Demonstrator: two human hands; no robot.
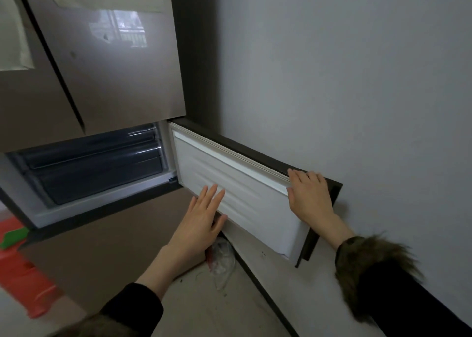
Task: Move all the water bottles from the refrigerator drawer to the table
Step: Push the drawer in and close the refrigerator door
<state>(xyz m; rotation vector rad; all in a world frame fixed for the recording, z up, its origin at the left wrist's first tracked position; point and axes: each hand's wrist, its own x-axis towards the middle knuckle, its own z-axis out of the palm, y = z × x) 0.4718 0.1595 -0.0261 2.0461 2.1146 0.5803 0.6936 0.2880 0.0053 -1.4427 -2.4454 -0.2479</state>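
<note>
The refrigerator's lower compartment door (245, 183) stands swung open to the right, its white inner face toward me. Inside the opening sits a dark translucent drawer (94, 168), pushed in; no water bottles show through it. My left hand (201, 219) lies flat with fingers spread against the door's lower left edge, thumb under the edge. My right hand (309, 196) rests on the door's top right corner, fingers over its rim. Neither hand holds a bottle. The table is out of view.
The closed upper refrigerator doors (107, 63) fill the top left. A grey wall (357, 81) runs close behind the open door. A crumpled plastic bag (222, 260) lies on the floor under the door. Orange and green objects (23, 267) sit at the left edge.
</note>
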